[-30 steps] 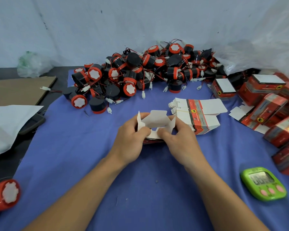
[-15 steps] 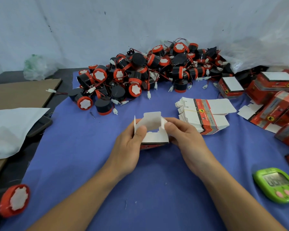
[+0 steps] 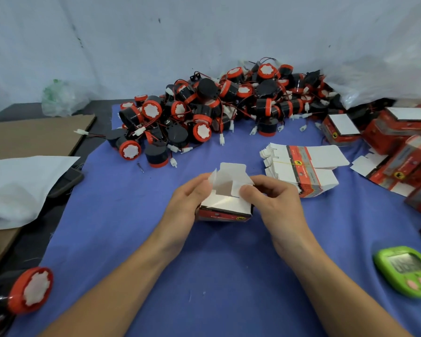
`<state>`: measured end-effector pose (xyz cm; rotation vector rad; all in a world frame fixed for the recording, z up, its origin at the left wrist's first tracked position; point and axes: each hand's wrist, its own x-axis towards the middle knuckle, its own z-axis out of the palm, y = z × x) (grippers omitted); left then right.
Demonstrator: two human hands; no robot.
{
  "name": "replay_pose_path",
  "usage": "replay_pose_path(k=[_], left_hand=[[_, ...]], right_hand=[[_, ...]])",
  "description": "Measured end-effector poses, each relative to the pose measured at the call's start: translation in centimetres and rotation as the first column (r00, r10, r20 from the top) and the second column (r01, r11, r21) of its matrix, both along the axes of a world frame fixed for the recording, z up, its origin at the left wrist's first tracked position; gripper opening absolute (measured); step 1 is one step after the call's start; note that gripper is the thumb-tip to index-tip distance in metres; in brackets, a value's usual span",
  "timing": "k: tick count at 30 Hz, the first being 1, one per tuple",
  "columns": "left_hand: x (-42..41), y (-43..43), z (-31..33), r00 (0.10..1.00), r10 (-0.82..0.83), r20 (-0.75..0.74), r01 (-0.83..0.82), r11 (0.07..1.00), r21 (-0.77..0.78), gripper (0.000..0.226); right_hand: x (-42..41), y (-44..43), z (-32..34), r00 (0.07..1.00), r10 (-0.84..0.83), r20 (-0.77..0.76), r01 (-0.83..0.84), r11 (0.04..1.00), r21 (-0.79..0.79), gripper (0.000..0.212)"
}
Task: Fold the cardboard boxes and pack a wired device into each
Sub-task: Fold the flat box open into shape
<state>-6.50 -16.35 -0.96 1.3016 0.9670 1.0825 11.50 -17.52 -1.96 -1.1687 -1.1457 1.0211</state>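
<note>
A small red-and-white cardboard box [image 3: 225,207] stands on the blue cloth [image 3: 204,276] at the middle, its white top flaps standing up. My left hand [image 3: 187,203] grips its left side, fingers curled round the left flap. My right hand [image 3: 275,203] pinches the right flap with thumb and fingers. A stack of flat unfolded boxes [image 3: 304,169] lies just right of the hands. Behind them is a big pile of black-and-red wired devices [image 3: 216,110] with white connectors.
Folded red boxes [image 3: 399,139] crowd the right edge. A green timer [image 3: 406,269] lies at the lower right. One loose red-capped device [image 3: 27,291] sits at the lower left. White plastic sheet [image 3: 17,186] and brown cardboard [image 3: 32,135] cover the left side.
The box has gone from flaps spread wide to a squared shape with the near flap folded down. Both hands shifted slightly along the flaps; the view moved a little.
</note>
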Motion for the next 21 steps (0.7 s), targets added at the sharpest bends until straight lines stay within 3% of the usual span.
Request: replay_pose_path(k=[2, 7, 11, 16, 18, 20, 21], left_hand=[[0.1, 0.0, 0.0, 0.999, -0.048, 0.024, 0.049, 0.998, -0.047, 0.034], [0.9, -0.2, -0.2, 0.998, -0.024, -0.064, 0.021, 0.999, -0.04, 0.039], [1.2, -0.3, -0.5, 0.986, 0.156, -0.065, -0.157, 0.987, -0.019, 0.042], [1.0, 0.0, -0.4, 0.979, 0.202, 0.034, -0.198, 0.975, -0.099, 0.048], [0.9, 0.3, -0.3, 0.98, 0.197, 0.004, -0.195, 0.975, -0.103, 0.048], [0.7, 0.6, -0.3, 0.981, 0.184, -0.068, -0.189, 0.98, -0.066, 0.045], [0.5, 0.8, -0.2, 0.979, 0.175, -0.102, -0.18, 0.983, -0.042, 0.041]], right_hand=[[0.2, 0.0, 0.0, 0.999, 0.05, -0.001, -0.05, 0.998, -0.024, 0.021], [0.3, 0.4, -0.3, 0.975, 0.069, 0.212, -0.058, 0.997, -0.057, 0.029], [0.6, 0.4, -0.3, 0.991, 0.095, 0.091, -0.084, 0.989, -0.119, 0.031], [0.5, 0.3, 0.1, 0.995, 0.102, -0.023, -0.104, 0.984, -0.144, 0.027], [0.3, 0.3, -0.1, 0.99, 0.028, 0.135, -0.016, 0.995, -0.095, 0.027], [0.0, 0.3, -0.3, 0.928, -0.061, 0.367, 0.067, 0.998, -0.004, 0.022], [-0.1, 0.2, -0.4, 0.908, -0.077, 0.412, 0.075, 0.997, 0.02, 0.02]])
